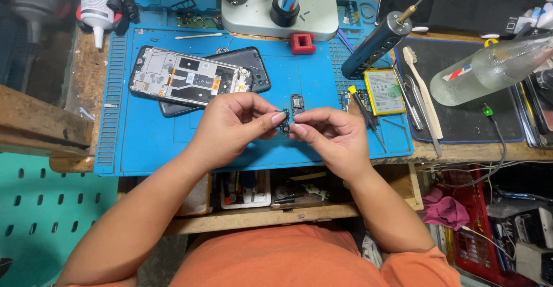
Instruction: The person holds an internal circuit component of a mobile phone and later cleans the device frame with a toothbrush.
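Thumb and forefinger of the left hand and of the right hand are pinched narrowly together from either side on a small dark circuit board, which is held between the fingertips just above the blue repair mat, near its front middle. Just beyond the fingertips a second small board piece lies on the mat. Farther back on the left, an opened phone frame with its inner parts showing rests across a dark phone back cover. To the right of the hands lie a yellow-green phone battery and a small screwdriver; past these, a toothbrush sits on a black mat. At the rear, the pale base of a microscope stand stands with a small red block just in front.
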